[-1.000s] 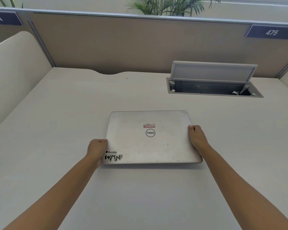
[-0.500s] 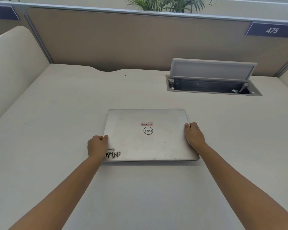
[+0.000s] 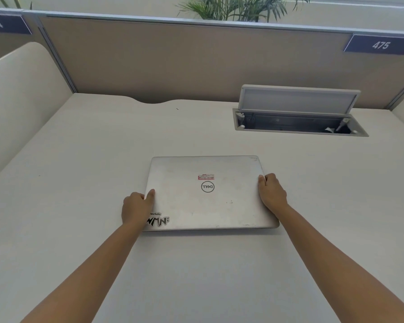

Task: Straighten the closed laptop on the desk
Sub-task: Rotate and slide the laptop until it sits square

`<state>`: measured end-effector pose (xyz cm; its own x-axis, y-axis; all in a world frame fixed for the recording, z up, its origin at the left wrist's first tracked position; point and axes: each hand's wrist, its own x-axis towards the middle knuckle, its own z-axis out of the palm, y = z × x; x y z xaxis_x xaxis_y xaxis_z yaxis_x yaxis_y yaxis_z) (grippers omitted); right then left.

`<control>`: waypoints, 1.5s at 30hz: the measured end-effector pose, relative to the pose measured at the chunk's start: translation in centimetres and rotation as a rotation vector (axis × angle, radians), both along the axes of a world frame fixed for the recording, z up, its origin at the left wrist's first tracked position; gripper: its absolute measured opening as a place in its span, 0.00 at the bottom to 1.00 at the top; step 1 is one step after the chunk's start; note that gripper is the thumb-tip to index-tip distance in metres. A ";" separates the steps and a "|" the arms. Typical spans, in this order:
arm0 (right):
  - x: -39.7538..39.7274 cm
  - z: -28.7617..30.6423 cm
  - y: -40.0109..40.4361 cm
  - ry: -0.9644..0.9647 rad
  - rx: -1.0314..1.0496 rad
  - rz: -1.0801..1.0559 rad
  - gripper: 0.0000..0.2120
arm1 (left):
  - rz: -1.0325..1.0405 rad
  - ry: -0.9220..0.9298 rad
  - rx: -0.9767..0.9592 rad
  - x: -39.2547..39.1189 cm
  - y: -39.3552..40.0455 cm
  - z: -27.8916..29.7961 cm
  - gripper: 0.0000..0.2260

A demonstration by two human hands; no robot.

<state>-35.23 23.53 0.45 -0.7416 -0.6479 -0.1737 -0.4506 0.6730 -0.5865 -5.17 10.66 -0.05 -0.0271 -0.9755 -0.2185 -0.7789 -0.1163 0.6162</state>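
A closed silver laptop with a round logo and stickers lies flat in the middle of the pale desk. Its edges run nearly parallel to the desk's back panel. My left hand grips its left edge, thumb on the lid near the lower-left stickers. My right hand grips its right edge, fingers curled over the side.
An open cable hatch with its lid raised sits in the desk at the back right. A tan partition closes the back, with cream side dividers left and right. A plant stands behind the partition.
The laptop has turned slightly and shifted a little away from me, its edges now squarer to the partition. My left hand has slid further up the left edge. Both hands stay on it.
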 end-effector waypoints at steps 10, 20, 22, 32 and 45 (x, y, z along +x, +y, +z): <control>0.3 -0.2 -0.1 0.083 0.015 -0.002 0.14 | -0.024 -0.284 -0.221 -0.4 1.7 -0.9 0.22; 0.3 -0.8 -0.3 0.144 0.019 -0.015 0.14 | -0.034 -0.314 -0.245 -0.3 1.3 -1.2 0.22; 0.4 -0.9 -0.5 0.168 0.023 -0.028 0.15 | -0.042 -0.322 -0.243 -0.4 1.0 -1.1 0.22; 0.4 -1.0 -0.6 0.190 0.040 -0.027 0.18 | -0.060 -0.320 -0.243 -0.3 0.7 -1.0 0.21; 0.4 -1.1 -0.6 0.293 0.104 0.002 0.17 | -0.072 -0.320 -0.293 -0.3 0.8 -1.2 0.17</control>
